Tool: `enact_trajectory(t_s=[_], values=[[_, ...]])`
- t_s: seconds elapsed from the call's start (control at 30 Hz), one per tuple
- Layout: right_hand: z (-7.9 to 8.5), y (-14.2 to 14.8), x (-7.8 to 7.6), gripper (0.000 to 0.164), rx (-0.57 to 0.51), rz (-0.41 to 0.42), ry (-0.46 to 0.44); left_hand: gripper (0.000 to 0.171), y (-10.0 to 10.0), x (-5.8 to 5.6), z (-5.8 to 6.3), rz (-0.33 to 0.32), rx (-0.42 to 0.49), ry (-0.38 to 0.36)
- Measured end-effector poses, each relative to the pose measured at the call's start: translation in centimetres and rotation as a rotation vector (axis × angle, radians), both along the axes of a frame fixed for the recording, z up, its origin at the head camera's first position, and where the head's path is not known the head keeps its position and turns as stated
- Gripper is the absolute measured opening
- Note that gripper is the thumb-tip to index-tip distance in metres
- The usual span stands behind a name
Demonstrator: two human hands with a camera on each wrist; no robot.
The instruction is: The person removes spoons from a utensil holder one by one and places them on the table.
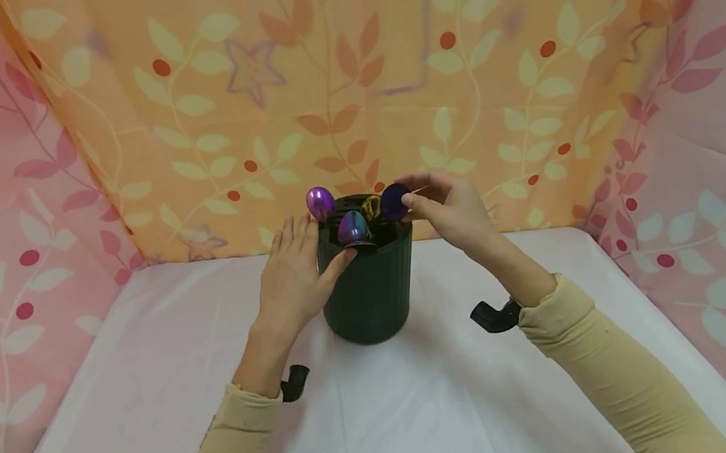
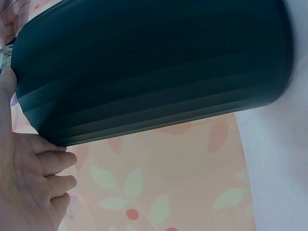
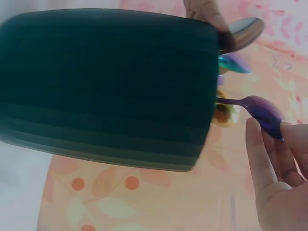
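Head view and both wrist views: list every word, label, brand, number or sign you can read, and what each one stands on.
None: I can read no text in any view.
Dark green container: no lettering on its visible sides.
Purple spoon in the right hand: no readable marking.
Orange backdrop: only leaves, dots and faint star and box outlines.

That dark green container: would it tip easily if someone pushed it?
The dark green container looks taller than wide, so a push near its rim might tip it. The left hand touching it probably steadies it somewhat. Its ridged wall shows no dent beside that hand, suggesting it's fairly stiff.
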State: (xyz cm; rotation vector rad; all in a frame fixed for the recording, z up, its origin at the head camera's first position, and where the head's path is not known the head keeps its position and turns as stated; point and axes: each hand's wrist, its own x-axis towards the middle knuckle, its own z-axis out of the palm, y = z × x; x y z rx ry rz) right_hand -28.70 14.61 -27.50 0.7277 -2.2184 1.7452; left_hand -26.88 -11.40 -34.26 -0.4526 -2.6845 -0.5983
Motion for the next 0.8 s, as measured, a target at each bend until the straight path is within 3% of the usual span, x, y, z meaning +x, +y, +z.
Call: enact_trajectory(t_s=[0.17, 0.4, 0.8], values=[[0.9, 0.6, 0.7, 0.030, -0.031, -0.008, 0.053, 0.098, 0.0, 0.0, 0.0, 0.008, -0.017, 0.006], [2.2, 1.7, 1.6, 0.028, -0.180, 0.007, 0.108, 0.098, 0.1, 0.0, 0.1, 0.013, -0.022, -0.001], [4.2, 4.3, 3.4, 0.027, -0.333, -0.030, 0.247, 0.097, 0.2, 0.2, 0.2, 0.012, -0.023, 0.002]])
